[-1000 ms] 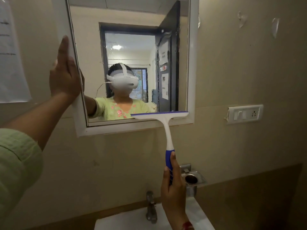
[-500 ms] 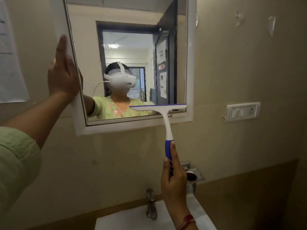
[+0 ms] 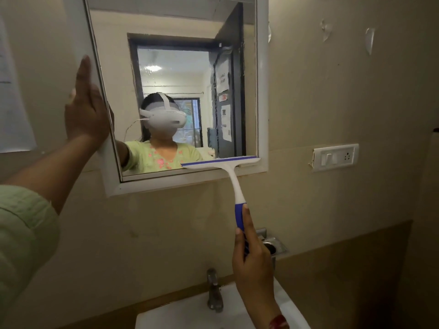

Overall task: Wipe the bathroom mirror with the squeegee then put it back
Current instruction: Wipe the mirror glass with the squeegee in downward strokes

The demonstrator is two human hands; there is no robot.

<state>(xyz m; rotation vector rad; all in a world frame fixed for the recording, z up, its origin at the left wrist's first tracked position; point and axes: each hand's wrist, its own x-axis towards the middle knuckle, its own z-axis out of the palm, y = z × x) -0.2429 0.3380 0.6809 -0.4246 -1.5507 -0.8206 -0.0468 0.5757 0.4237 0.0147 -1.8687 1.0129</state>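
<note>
While the right hand [image 3: 251,264] grips the squeegee [image 3: 234,184] by its blue handle, the blade sits along the mirror's [image 3: 171,74] bottom edge, above and left of that hand. Left hand [image 3: 86,108] flat, fingers straight, pressed on the mirror's left frame. Tap [image 3: 215,295] just left of right wrist.

The room is dim and warm-toned; the brightest patch is the lit doorway [image 3: 171,74] reflected in the mirror [image 3: 114,67]. Wide-angle distortion bows straight edges toward the borders, and the near sleeve [image 3: 21,233] at lower left looks soft.
</note>
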